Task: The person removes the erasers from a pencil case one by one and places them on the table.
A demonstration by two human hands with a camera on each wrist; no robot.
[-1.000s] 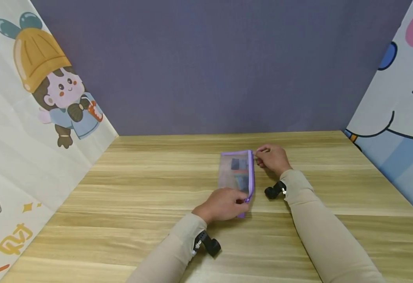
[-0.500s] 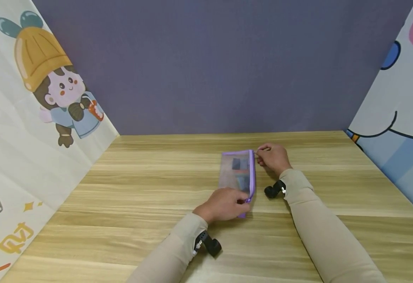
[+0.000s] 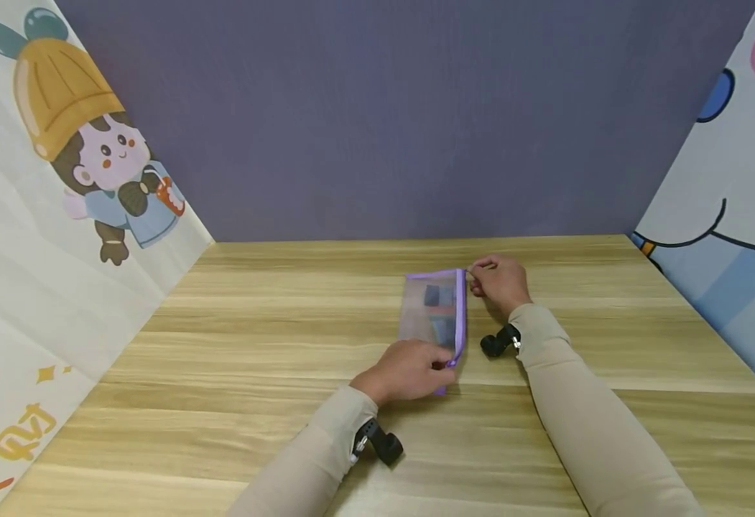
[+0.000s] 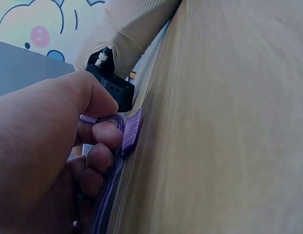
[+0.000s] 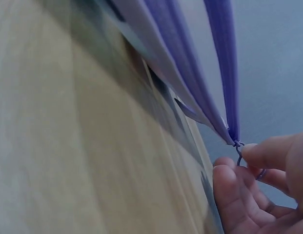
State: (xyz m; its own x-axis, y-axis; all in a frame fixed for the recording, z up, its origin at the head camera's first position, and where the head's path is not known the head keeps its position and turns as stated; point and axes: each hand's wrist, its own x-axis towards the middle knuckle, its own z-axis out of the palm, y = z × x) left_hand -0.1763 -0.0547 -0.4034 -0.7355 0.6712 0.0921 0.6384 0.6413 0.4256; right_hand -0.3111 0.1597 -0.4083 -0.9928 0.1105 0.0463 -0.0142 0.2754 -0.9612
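Gripping with left hand the near end of a translucent mesh pouch with purple trim. Pinching with right hand a thin dark cord loop at its far corner. Held apart, one per end, likely to hold the purple zipper edge straight and stop light mesh sliding. Pouch location: between both hands, on the pale wood-grain table. Through the mesh: bluish and reddish patches; can't tell if printed or inside. Behind: flat grey-purple panel.
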